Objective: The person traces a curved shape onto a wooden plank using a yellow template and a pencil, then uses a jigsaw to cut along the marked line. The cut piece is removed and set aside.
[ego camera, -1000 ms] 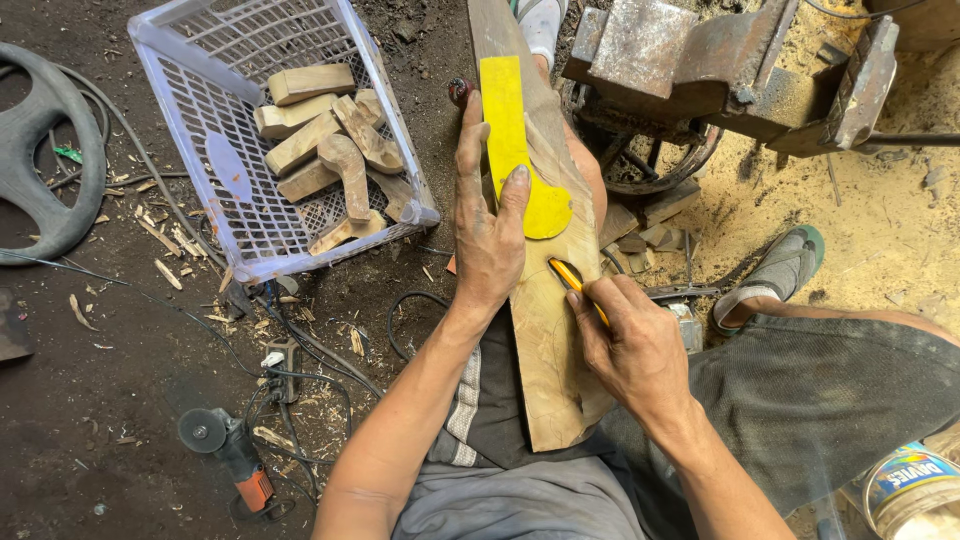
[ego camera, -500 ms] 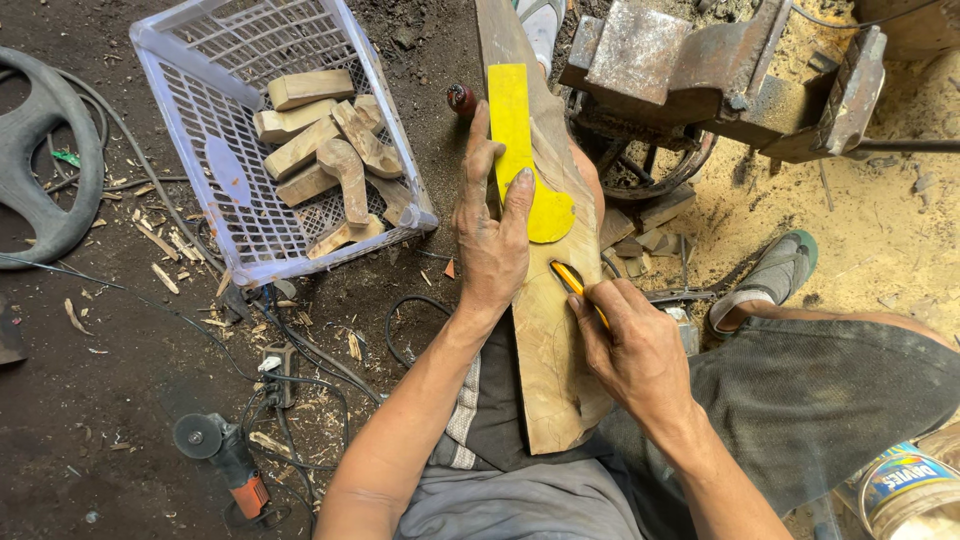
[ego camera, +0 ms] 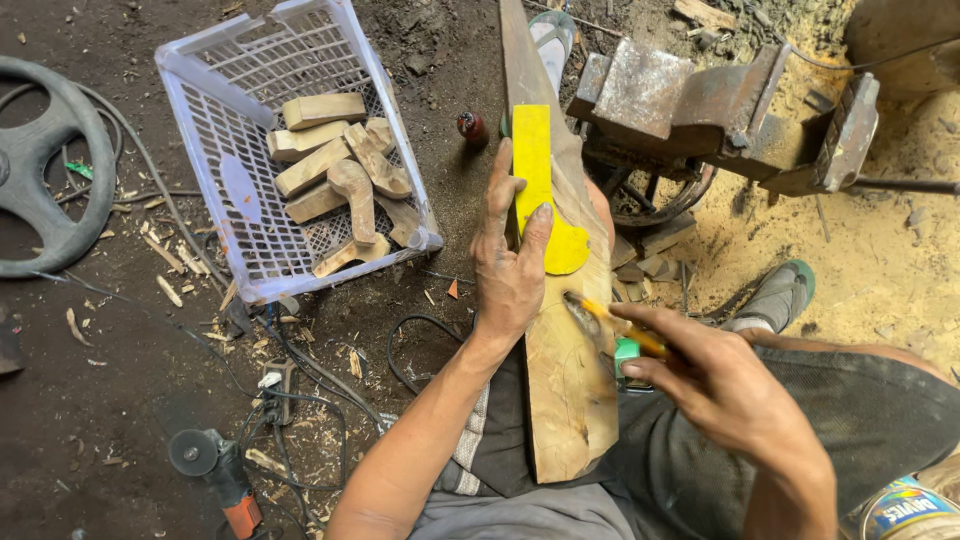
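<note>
At the lower right corner stands a round tin with a blue, yellow and white label (ego camera: 905, 510). The right hand (ego camera: 725, 385) is closed around a yellow pencil (ego camera: 615, 322), its tip on a long pale wooden plank (ego camera: 570, 390) lying across the person's lap. The left hand (ego camera: 510, 265) lies flat, fingers spread, pressing a flat yellow template with a rounded end (ego camera: 545, 195) onto the plank. Farther left, a white plastic crate (ego camera: 215, 175) holds cut curved wooden blocks (ego camera: 340, 175).

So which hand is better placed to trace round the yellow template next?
Probably the right hand: it holds the pencil just below the yellow template, while the left hand presses that template onto the plank.
</note>
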